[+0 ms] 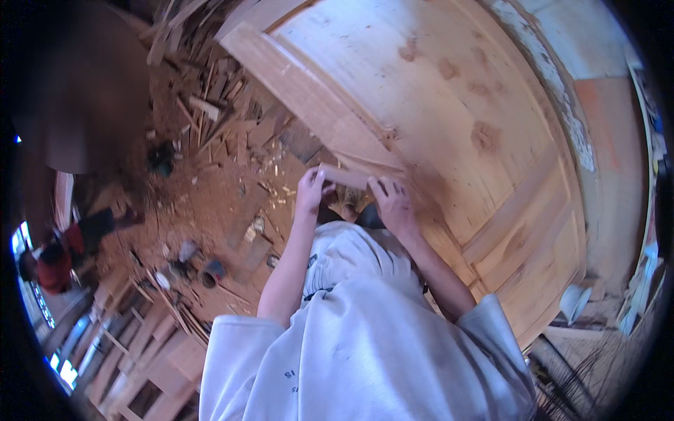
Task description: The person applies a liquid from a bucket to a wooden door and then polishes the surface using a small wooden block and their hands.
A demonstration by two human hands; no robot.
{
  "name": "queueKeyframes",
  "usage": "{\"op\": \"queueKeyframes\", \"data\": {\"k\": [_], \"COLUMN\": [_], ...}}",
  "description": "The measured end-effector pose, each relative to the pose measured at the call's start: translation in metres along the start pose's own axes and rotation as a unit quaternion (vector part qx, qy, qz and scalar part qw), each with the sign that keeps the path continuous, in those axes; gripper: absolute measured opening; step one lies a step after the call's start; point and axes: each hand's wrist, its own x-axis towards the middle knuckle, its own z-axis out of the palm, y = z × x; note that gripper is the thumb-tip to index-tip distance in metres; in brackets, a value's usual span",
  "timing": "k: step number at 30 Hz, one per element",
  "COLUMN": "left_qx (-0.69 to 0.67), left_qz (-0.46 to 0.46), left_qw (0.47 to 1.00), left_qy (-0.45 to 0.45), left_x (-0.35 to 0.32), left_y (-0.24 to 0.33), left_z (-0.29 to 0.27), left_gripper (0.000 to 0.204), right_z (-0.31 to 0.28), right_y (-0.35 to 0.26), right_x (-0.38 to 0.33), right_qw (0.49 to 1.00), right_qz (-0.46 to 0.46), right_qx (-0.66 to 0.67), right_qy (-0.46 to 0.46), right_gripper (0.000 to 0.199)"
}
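In front of my waist, a short, flat, light-brown strip (345, 177) spans the gap between my two hands. Whether it is wood or folded sandpaper I cannot make out. My left hand (312, 191) pinches its left end, thumb and fingers closed together. At the other end, my right hand (394, 202) grips it with bent fingers. Just beyond and to the right lies a large pale wooden panel (421, 105), with darker knots and a raised frame along its edges. My right forearm passes over the panel's near left edge.
Wood offcuts (232, 105) and shavings litter the brown floor on the left. A dark cup-like container (211, 273) stands there near stacked boards (165, 351). At far left is a person in red (55, 270). A white round object (574, 303) sits beside the panel at right.
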Motion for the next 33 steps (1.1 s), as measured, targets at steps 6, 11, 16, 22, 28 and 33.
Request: {"op": "queueKeyframes", "data": {"k": [6, 11, 16, 22, 28, 33], "left_qx": [0.003, 0.044, 0.107, 0.088, 0.036, 0.143], "left_qz": [-0.052, -0.122, -0.135, -0.036, 0.03, 0.083], "left_qw": [0.987, 0.986, 0.978, 0.989, 0.98, 0.96], "left_qy": [-0.151, -0.101, -0.118, -0.11, -0.192, -0.225], "left_x": [-0.085, -0.127, -0.153, -0.189, -0.24, -0.303], "left_y": [0.017, 0.011, 0.016, -0.009, -0.055, -0.121], "left_z": [-0.024, -0.044, -0.047, -0.024, -0.001, 0.005], "left_gripper": [0.035, 0.037, 0.035, 0.038, 0.026, 0.007], "right_z": [-0.027, -0.027, -0.01, -0.008, -0.01, 0.027], "right_y": [-0.009, -0.016, -0.032, -0.047, -0.069, -0.102], "right_x": [-0.055, -0.096, -0.144, -0.201, -0.28, -0.376], "right_qw": [0.991, 0.991, 0.976, 0.952, 0.924, 0.891], "right_qz": [0.012, 0.038, 0.043, 0.071, 0.113, 0.185], "right_qx": [0.089, 0.125, 0.212, 0.29, 0.359, 0.413], "right_qy": [0.098, 0.016, -0.023, -0.07, -0.074, 0.04], "right_gripper": [0.031, 0.027, 0.028, 0.043, 0.045, 0.026]}}
